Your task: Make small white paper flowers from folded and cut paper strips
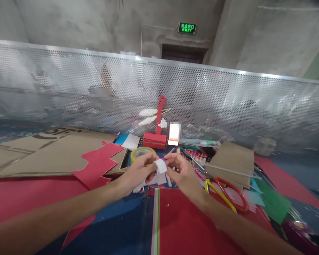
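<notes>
Between my two hands, over the middle of the table, is a small curved strip of white paper. My left hand pinches its left end. At the other end, the fingers of my right hand are closed on it, with a small purple bit showing beside the fingertips. White paper scraps lie just beneath. Behind my left hand rests a roll of yellow tape. A stack of red paper with coloured edges is in front, under my right forearm.
Flat cardboard and cut red paper lie left. A red box with an upright strip and a lit phone stand at the back. Red-and-yellow-handled scissors, cardboard pieces and green paper lie right. Perforated metal panel behind.
</notes>
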Demonstrator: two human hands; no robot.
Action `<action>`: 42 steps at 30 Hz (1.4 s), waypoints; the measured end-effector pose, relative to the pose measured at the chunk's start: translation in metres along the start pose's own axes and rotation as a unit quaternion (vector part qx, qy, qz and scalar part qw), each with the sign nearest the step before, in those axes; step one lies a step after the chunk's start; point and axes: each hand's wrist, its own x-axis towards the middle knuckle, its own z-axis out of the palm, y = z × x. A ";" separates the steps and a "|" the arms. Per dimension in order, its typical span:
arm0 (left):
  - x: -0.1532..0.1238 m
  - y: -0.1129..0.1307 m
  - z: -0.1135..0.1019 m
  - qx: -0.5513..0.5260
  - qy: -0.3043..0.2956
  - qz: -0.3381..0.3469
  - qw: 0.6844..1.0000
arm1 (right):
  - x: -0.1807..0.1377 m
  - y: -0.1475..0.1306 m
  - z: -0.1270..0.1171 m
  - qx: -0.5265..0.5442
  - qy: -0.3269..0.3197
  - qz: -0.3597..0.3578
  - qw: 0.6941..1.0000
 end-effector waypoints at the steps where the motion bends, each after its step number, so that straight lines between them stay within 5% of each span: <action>1: 0.001 0.001 -0.002 0.010 -0.001 -0.001 1.000 | 0.001 0.001 -0.001 -0.004 0.000 0.004 1.000; 23: 0.007 0.008 -0.015 0.101 -0.011 0.073 0.992 | 0.003 0.005 -0.006 -0.042 -0.058 0.021 0.997; 42: 0.035 -0.011 -0.058 0.107 0.031 0.046 0.993 | 0.007 0.005 -0.014 0.171 -0.038 0.008 0.984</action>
